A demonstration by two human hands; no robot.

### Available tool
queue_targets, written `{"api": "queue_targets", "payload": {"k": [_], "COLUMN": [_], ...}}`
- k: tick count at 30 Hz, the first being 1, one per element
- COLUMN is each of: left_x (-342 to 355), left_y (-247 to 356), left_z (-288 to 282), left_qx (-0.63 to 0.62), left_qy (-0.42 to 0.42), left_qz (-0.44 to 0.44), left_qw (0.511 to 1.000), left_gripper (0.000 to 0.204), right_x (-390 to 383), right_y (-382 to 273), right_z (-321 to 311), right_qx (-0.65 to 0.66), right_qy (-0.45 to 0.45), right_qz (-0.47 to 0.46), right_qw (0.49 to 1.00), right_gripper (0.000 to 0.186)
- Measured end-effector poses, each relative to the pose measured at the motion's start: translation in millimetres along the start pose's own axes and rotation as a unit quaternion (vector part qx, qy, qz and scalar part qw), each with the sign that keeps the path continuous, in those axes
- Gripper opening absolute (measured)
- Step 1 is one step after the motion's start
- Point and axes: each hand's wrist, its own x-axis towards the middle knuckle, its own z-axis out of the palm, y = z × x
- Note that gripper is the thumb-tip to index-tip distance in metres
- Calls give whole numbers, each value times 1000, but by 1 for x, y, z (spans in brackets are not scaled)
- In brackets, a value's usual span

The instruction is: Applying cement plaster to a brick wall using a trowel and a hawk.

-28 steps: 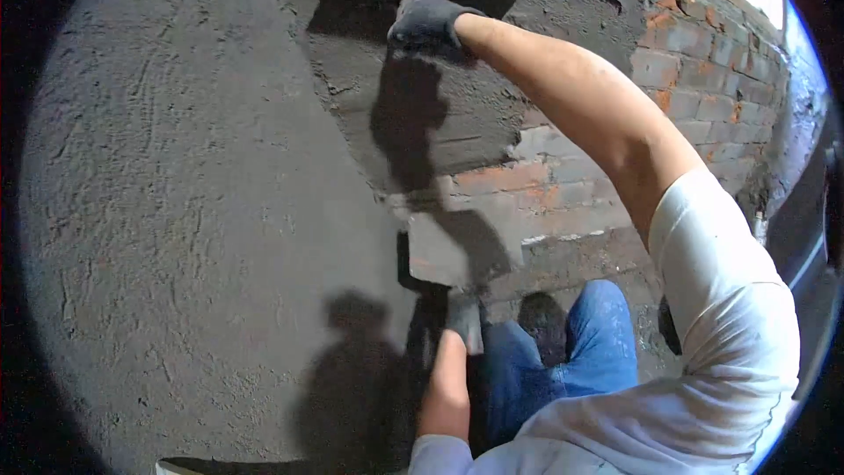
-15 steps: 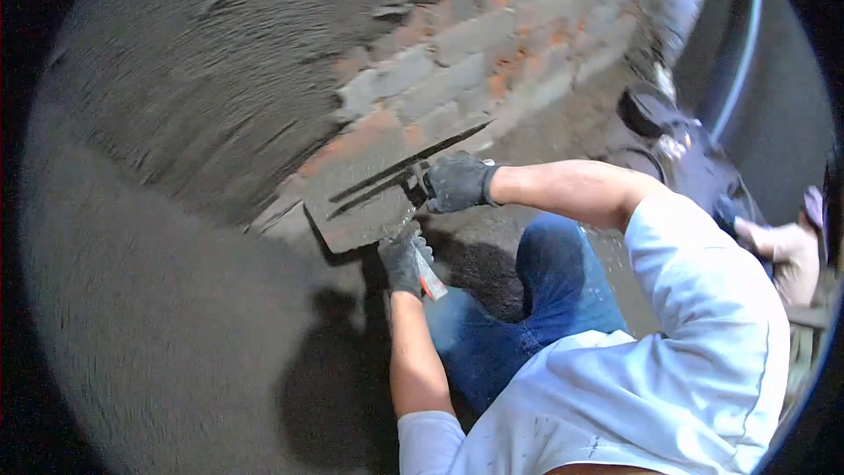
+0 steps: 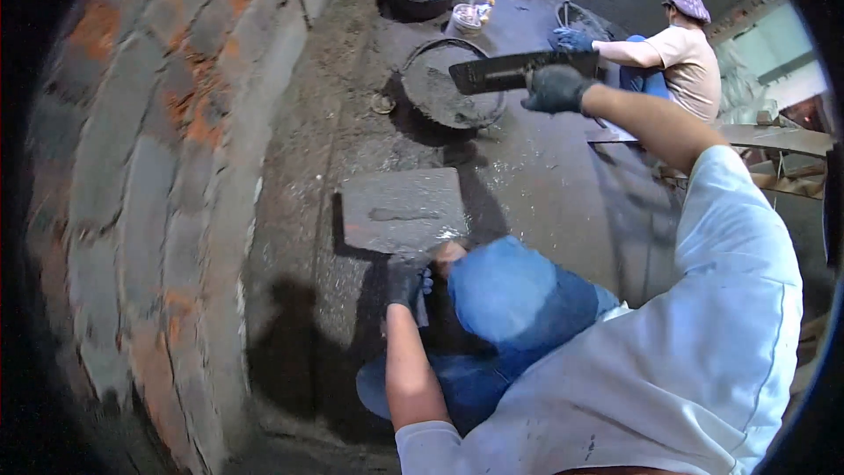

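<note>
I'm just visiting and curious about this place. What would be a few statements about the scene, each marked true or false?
1. The right hand holds a trowel. True.
2. The left hand is empty. False: it grips a flat board.
3. The brick wall fills the picture's right side. False: it is on the left.
4. Another person wears a cap. True.
5. The nearer round tub is empty. False: it holds grey mix.
</note>
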Motion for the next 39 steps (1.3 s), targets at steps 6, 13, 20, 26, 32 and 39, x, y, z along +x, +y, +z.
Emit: {"api": "queue_targets", "payload": {"k": [6,13,20,26,32,39], "left_x": [116,145,156,164,134,135], "left_y": [-47,-21,-59,-57,38,34], "left_z": [56,93,54,37,20,10], "left_qx": [623,100,507,545,269,114], "left_qy": [-147,-240,-56,-128,-53,-97], "left_qz": [310,-227,335,333,55,-81], "left_qw": [703,939,792,759,960,985], "left_gripper": [15,19,16,24,19,34], "right_x": [136,185,132,171,165,82], "right_y": [28,-3,-46,-24,-43,-76], "right_z": [-6,94,-14,8,52,27], "right_qx": [-79,10,-340,-281,-118,-127], "right_qy": [133,121,-73,-34,9,257], "right_qz": [-57,-100,-270,-189,-170,-296], "right_qw": [986,988,898,940,978,911], "right_gripper": [25,13,17,23,21,14]}}
